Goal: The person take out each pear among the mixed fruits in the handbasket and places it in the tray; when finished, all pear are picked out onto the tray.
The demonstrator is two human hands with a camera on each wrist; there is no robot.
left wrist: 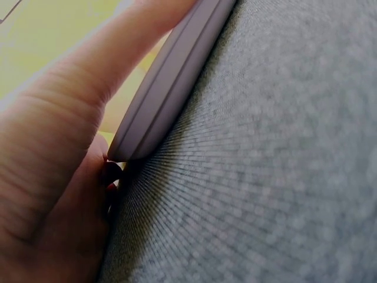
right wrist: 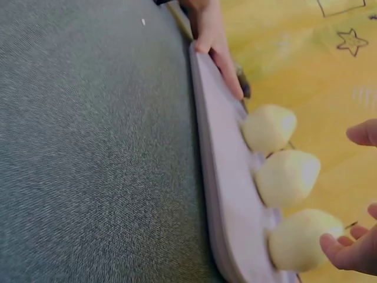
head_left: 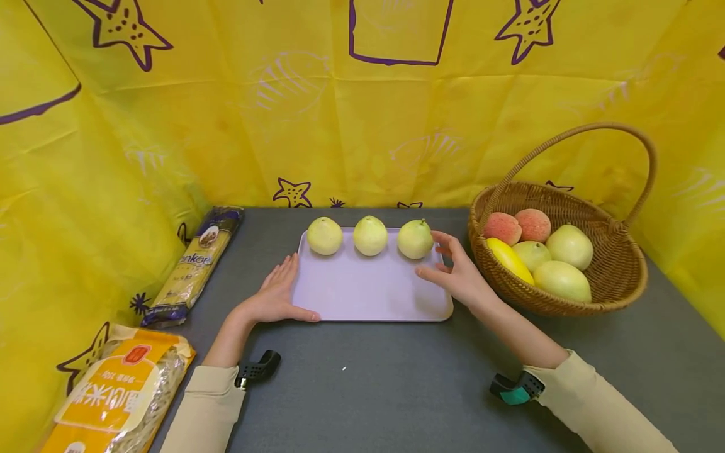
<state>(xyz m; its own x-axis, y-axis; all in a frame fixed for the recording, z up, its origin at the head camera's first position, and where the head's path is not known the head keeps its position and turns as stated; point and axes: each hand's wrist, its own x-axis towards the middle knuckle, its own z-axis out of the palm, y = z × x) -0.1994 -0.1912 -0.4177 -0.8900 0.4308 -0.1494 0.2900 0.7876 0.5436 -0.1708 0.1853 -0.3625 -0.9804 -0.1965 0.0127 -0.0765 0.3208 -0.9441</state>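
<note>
A pale lilac tray (head_left: 362, 292) lies on the dark grey table, and three pale yellow-green pears stand in a row along its far edge: a left pear (head_left: 325, 236), a middle pear (head_left: 370, 236) and a right pear (head_left: 415, 240). My left hand (head_left: 274, 297) rests against the tray's near left corner, fingers straight along the left side and thumb along the front rim. Over the tray's right side, my right hand (head_left: 461, 274) has its thumb and fingers spread beside the right pear. Whether a fingertip touches that pear, I cannot tell.
At the right stands a wicker basket (head_left: 617, 283) with a tall handle, holding two peaches (head_left: 533, 225), a yellow fruit (head_left: 508, 259) and several pale green fruits (head_left: 569, 247). Along the left lie a noodle packet (head_left: 195, 264) and an orange bag (head_left: 116, 396). Yellow cloth surrounds the table.
</note>
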